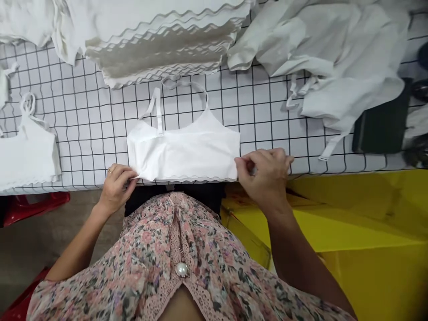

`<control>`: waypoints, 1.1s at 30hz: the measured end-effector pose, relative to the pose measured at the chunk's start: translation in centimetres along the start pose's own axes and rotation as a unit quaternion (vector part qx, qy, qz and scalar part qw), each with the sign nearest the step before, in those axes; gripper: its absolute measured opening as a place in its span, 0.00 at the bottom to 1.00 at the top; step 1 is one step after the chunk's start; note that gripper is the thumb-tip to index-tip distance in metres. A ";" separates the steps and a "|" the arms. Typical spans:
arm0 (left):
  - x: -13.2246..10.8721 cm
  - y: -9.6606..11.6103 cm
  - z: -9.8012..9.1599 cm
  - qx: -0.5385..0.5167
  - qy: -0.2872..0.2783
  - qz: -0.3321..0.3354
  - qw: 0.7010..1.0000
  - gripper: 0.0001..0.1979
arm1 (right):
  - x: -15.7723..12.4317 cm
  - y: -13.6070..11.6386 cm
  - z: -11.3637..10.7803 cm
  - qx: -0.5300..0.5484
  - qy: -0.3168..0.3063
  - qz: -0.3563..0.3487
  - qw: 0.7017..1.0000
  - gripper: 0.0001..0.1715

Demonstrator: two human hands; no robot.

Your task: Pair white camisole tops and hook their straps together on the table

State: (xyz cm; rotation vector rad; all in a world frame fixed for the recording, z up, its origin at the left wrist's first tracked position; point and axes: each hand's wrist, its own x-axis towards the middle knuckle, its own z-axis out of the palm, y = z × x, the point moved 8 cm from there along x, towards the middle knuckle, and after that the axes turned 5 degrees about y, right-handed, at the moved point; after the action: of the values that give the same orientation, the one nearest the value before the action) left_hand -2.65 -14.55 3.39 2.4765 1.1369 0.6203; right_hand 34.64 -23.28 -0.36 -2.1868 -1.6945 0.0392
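Observation:
A white bra (197, 154) with thin straps lies stretched along the front edge of the table, its wavy hem towards me. My left hand (117, 185) pinches its lower left corner between thumb and fingers. At the opposite end, my right hand (265, 176) has thumb and forefinger closed on the lower right edge. One strap stands up at the left of the bra, and the other loops away behind it.
White garments with wavy edges (167, 58) are stacked behind the bra. More white garments (337, 58) are heaped at the right, beside a dark box (383, 120). Another white bra (28, 147) lies at the left. Yellow boxes (351, 223) and a red stool (35, 207) stand below the checked tabletop (264, 111).

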 end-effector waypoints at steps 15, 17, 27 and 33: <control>5.7 0.1 2.2 0.031 0.088 0.036 0.995 0.18 | 3.8 -2.7 0.4 0.089 0.056 -0.137 0.985 0.28; 9.1 1.5 2.4 -0.046 0.089 0.062 0.993 0.14 | 8.6 -3.3 0.9 0.116 0.082 -0.133 0.981 0.23; 20.5 1.7 12.7 -0.556 -0.124 -0.315 0.759 0.20 | 17.6 -9.4 4.9 0.085 0.090 -0.185 0.975 0.16; 21.5 2.1 13.5 -0.583 -0.033 -0.310 0.750 0.26 | 15.1 -7.6 1.7 0.304 0.126 -0.178 0.927 0.21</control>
State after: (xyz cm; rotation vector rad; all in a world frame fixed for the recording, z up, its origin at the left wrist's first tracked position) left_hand 18.21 -0.86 -1.74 0.9651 0.9690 0.6980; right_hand 31.30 -7.05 3.47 -1.3572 -1.6263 0.1587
